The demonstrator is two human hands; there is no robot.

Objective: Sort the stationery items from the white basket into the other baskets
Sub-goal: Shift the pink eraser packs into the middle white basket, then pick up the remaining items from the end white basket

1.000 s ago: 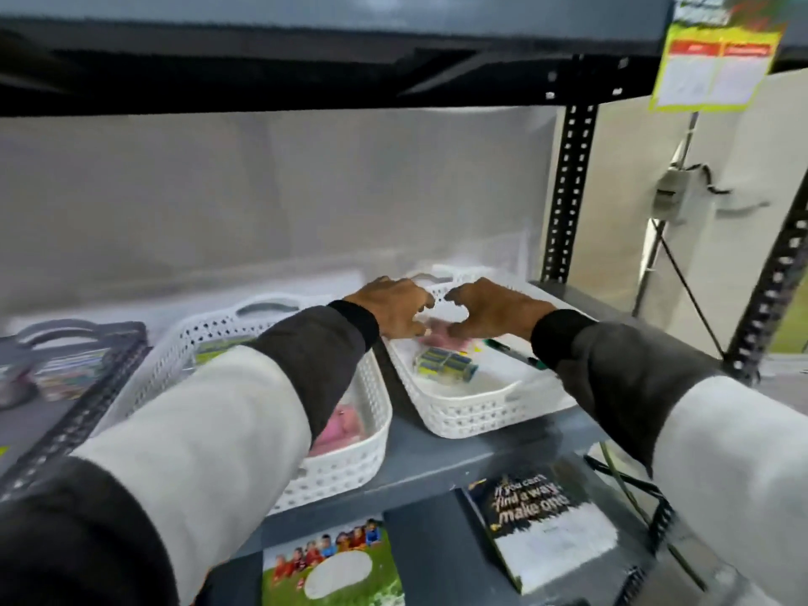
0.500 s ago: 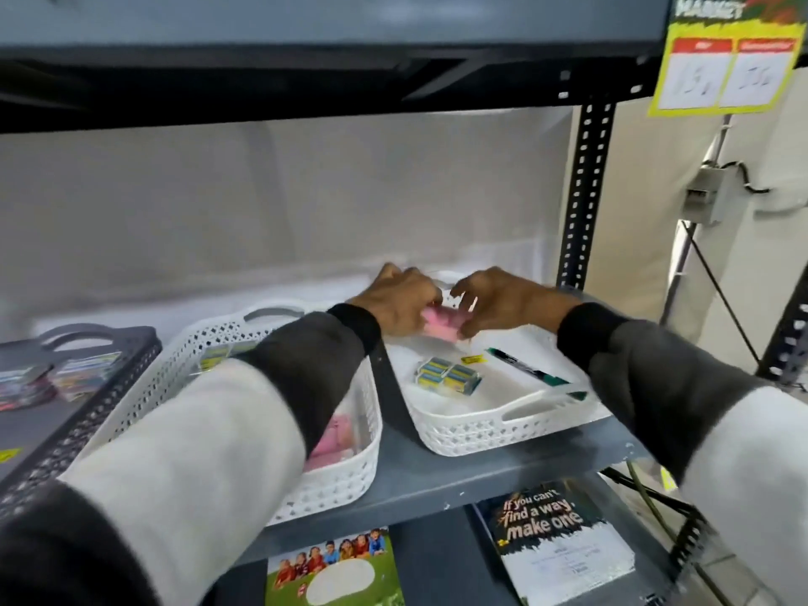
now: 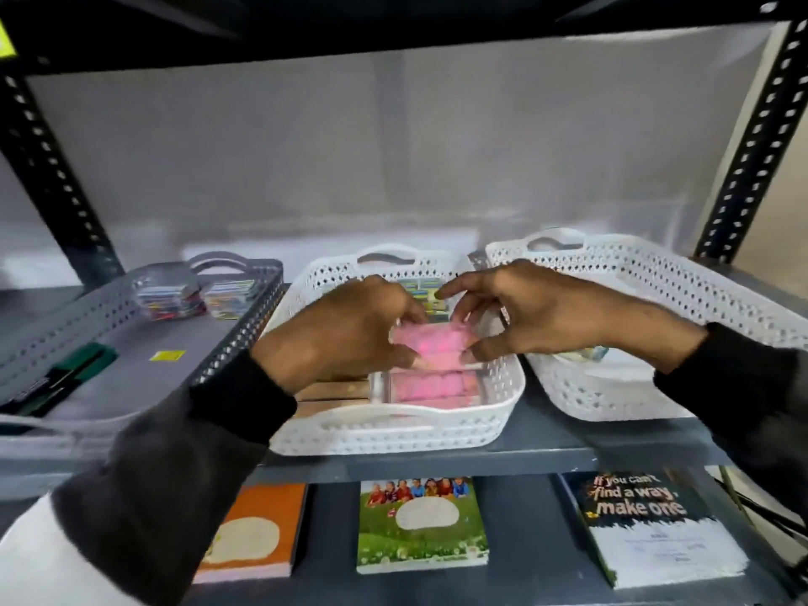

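Both hands, left hand [image 3: 345, 330] and right hand [image 3: 538, 312], are clamping fingers on a pink packet [image 3: 430, 338] above the middle white basket [image 3: 393, 430] at frame centre.

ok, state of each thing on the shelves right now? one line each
left hand: gripping pink pack
right hand: gripping pink pack
pink pack: held over middle basket
middle basket: holds another pink pack
right basket: mostly hidden inside
grey basket: holds packets, markers
notebooks: flat on the shelf below
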